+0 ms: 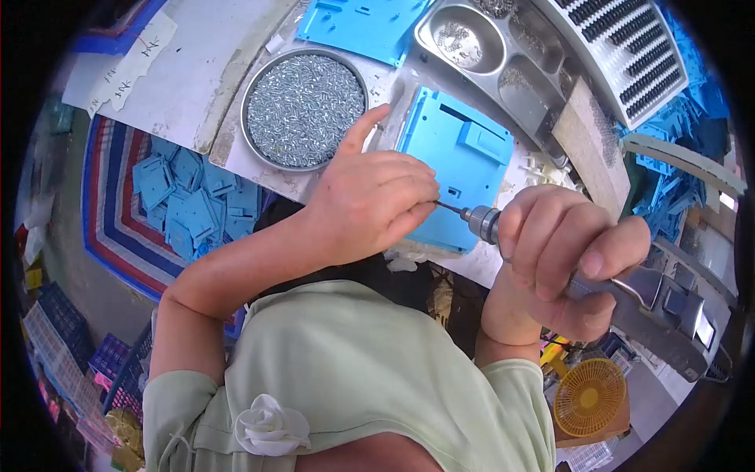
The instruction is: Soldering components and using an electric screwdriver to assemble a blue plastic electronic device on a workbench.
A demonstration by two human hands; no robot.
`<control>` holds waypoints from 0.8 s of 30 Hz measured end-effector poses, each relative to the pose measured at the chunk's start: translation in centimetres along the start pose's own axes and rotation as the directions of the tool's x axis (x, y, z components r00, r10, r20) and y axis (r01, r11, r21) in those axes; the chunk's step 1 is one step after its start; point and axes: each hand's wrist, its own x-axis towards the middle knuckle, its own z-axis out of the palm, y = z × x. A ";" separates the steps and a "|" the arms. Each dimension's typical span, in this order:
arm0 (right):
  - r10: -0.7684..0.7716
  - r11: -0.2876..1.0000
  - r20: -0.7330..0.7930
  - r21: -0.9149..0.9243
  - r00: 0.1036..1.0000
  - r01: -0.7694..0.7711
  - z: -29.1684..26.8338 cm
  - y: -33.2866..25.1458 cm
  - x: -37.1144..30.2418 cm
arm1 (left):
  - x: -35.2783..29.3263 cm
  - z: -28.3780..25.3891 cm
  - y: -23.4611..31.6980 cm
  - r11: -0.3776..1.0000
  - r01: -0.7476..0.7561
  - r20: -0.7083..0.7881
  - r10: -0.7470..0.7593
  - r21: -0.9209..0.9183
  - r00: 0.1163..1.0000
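Note:
My right hand (570,256) is wrapped round a dark electric screwdriver (645,315) with a metal chuck. Its thin bit points left, over a light blue plastic panel (460,161) with slots and a raised block. At the bit's tip is my left hand (373,193), bent over the panel's left edge with most fingers drawn together and one finger stuck out. What those fingers pinch, if anything, is hidden. A round metal dish (305,108) full of small silvery screws stands just beyond my left hand.
Another blue panel (358,23) lies at the far edge. Beyond the work sits a metal tray (464,39) with compartments of small parts, beside a white rack (621,47) of black pieces. A striped bag (118,212) at left holds several blue parts. At lower right is a yellow fan (590,397).

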 end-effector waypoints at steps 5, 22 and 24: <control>0.017 0.999 0.001 0.032 1.000 -0.017 0.3 0.3 1.2 | 0.2 -1.4 -0.3 0.986 -0.044 -0.020 0.048 0.158 0.999; -0.149 0.987 -0.212 0.028 0.966 0.158 -2.9 9.1 6.6 | -0.9 -6.1 -6.5 0.805 0.223 -0.083 -0.213 0.550 0.973; -0.094 0.992 -0.190 -0.098 0.977 0.077 -2.7 8.9 6.6 | -0.9 -6.3 -6.5 0.809 0.206 -0.041 -0.220 0.550 0.975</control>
